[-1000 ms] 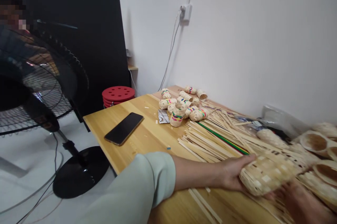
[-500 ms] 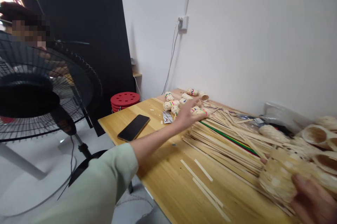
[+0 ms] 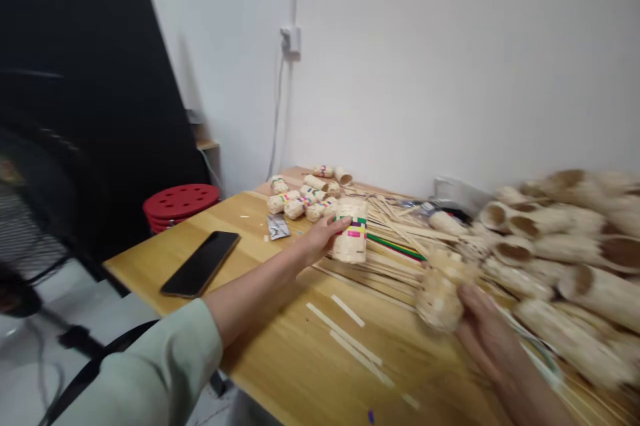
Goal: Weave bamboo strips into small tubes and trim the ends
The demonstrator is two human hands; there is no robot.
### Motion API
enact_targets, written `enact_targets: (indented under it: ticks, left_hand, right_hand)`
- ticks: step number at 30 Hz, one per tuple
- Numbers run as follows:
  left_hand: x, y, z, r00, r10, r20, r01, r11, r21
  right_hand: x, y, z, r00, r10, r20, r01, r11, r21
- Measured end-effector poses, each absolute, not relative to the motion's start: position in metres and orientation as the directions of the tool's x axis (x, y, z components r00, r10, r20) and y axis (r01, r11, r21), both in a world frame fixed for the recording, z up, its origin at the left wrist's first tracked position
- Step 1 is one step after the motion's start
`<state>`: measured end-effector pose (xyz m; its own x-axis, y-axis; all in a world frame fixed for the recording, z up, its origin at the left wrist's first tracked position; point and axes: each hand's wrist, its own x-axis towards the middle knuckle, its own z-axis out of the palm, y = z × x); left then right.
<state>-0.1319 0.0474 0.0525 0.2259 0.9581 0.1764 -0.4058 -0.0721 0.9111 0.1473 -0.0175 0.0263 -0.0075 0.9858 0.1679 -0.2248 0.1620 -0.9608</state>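
Note:
My left hand is closed around a pale woven bamboo cylinder banded with green, purple, yellow and pink strips, held upright above the table. In my right hand is a plain woven bamboo cylinder, slightly blurred, with uneven strip ends along its top. Between and behind the two hands lie long flat bamboo strips, some green, red and yellow among them. Several finished-looking woven cylinders with coloured bands lie in a group beyond my left hand.
A big heap of plain woven tubes fills the table's right side. A black phone and a small silver packet lie at left. Loose short strips rest near the front edge. Red stools and a fan stand beside the table.
My left hand has come back from the group of banded cylinders with one in its grip. My right hand still holds the plain cylinder. The view has turned right.

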Motion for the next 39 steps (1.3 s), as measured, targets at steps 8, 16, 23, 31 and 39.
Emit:
enact_targets:
  ticks: [8, 16, 23, 31, 39]
  left_hand:
    - [-0.053, 0.021, 0.025, 0.505, 0.862, -0.037, -0.572, 0.366, 0.734]
    - [-0.051, 0.011, 0.011, 0.452, 0.888, -0.078, -0.591, 0.364, 0.719]
    - [-0.047, 0.010, 0.004, 0.444, 0.890, -0.100, -0.617, 0.385, 0.687]
    - [-0.046, 0.010, 0.002, 0.428, 0.891, -0.152, -0.621, 0.412, 0.667]
    - [-0.046, 0.009, 0.006, 0.432, 0.884, -0.180, -0.624, 0.437, 0.648]
  right_hand:
    - [0.115, -0.025, 0.029, -0.012, 0.994, 0.107, -0.283, 0.099, -0.954]
    - [0.112, -0.024, 0.018, -0.073, 0.997, 0.038, -0.286, 0.016, -0.958]
    - [0.108, -0.024, 0.018, -0.044, 0.997, -0.056, -0.369, -0.068, -0.927]
    - [0.101, -0.025, 0.037, -0.094, 0.977, -0.189, -0.578, -0.208, -0.789]
    - [0.107, -0.022, 0.028, -0.114, 0.981, -0.158, -0.594, -0.195, -0.781]
